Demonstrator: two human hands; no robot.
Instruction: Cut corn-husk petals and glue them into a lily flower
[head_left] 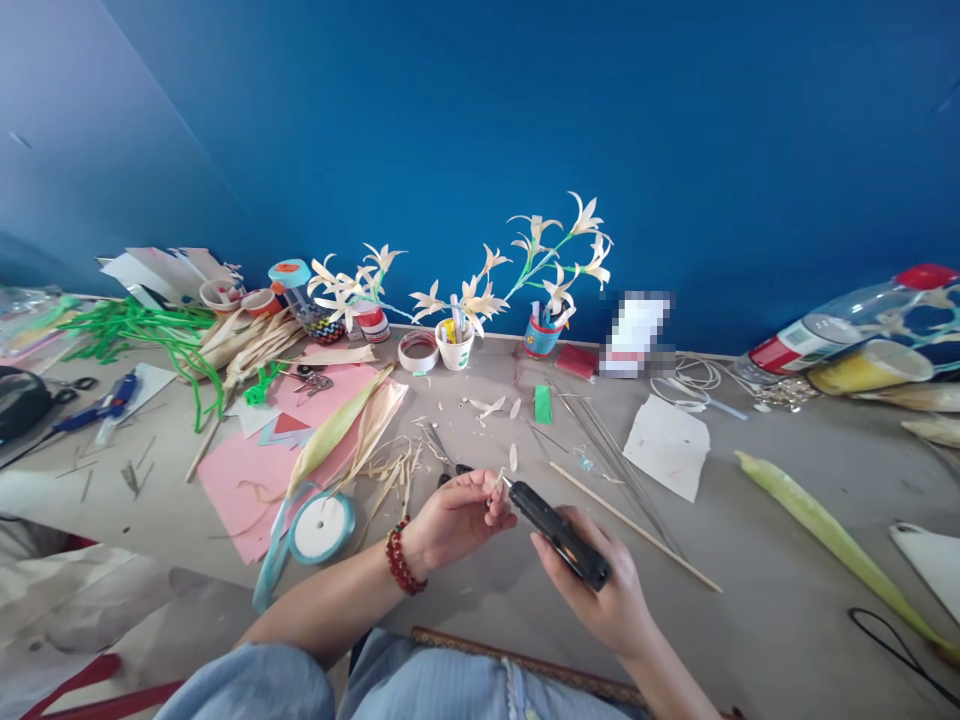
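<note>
My left hand (466, 508), with a red bead bracelet (403, 556) on its wrist, pinches a small pale petal-like piece (499, 482) between the fingertips. Wrapped around a black glue gun (561, 535) is my right hand (604, 575). The glue gun's narrow nozzle points left and up, close to the pale piece; whether they touch I cannot tell. Just beyond the fingertips a loose pale petal (513, 457) lies on the table. Scissors (448, 462) lie partly hidden behind my left hand.
Pale handmade flowers stand in a white cup (455, 350) by the blue wall. To the left are pink paper (232, 490), a ribbon roll (321, 528) and a blue glue gun (105, 403). A wooden stick (637, 527), wires and a green husk (832, 535) lie right.
</note>
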